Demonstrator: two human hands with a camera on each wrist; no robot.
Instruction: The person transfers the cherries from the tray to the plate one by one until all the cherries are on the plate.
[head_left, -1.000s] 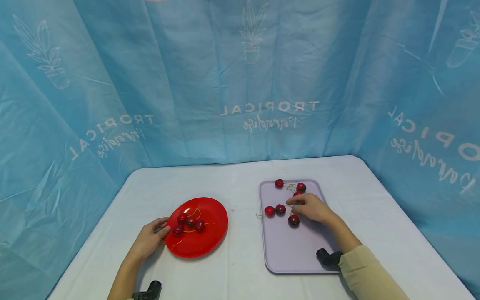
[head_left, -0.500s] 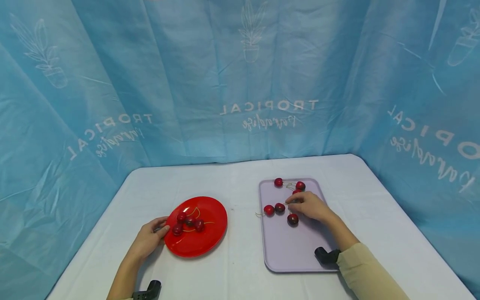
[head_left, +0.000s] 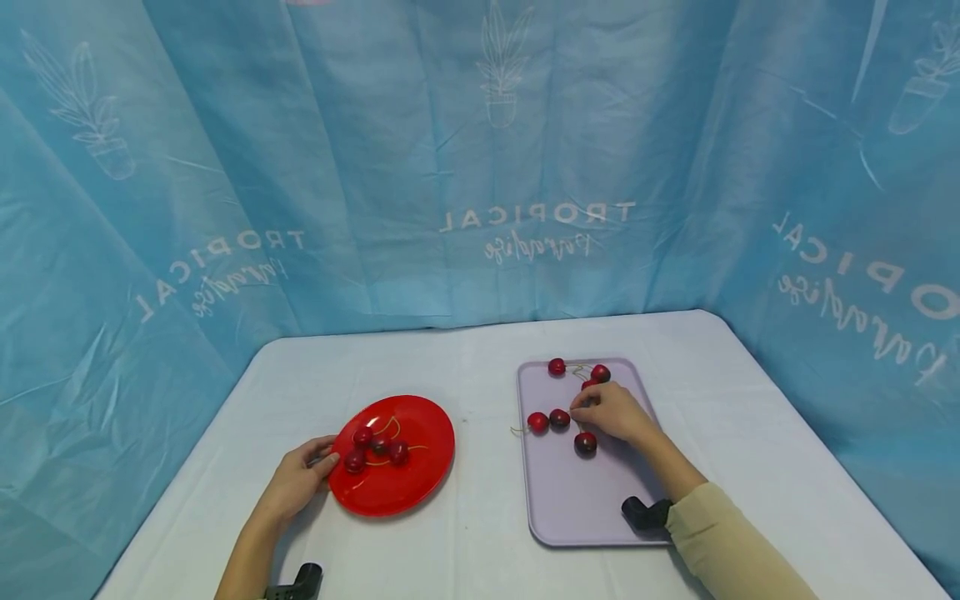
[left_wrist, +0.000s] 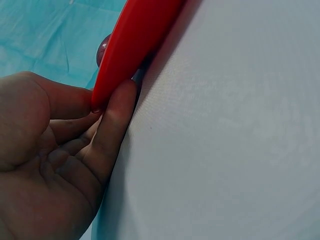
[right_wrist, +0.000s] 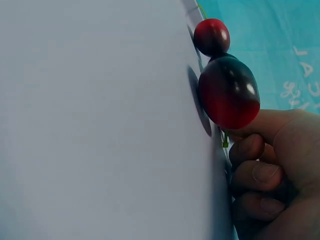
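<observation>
A red plate [head_left: 420, 479] bears several cherries [head_left: 380, 445] with stems. My left hand [head_left: 296, 477] pinches the plate's left rim; in the left wrist view the thumb lies on one side of the rim and fingers [left_wrist: 116, 107] underneath. My right hand [head_left: 613, 410] is low over the lilac tray [head_left: 570, 500], thumb and index finger together at the stem of a dark cherry [head_left: 559, 419]; the exact pinch is partly hidden. Just below the fingers lies another dark cherry [head_left: 586, 444], large in the right wrist view. The remaining right fingers [right_wrist: 262, 172] are curled.
A red cherry [head_left: 537, 423] lies left of the dark one, its stem over the tray's edge. Several more cherries [head_left: 557, 367] lie at the tray's far end, one partly behind the right hand. A white cloth [head_left: 480, 550] covers the table; a blue curtain [head_left: 375, 167] hangs around it.
My right hand and forearm have shifted slightly left, bringing the fingertips closer to the dark cherry. The left hand and plate stay in place.
</observation>
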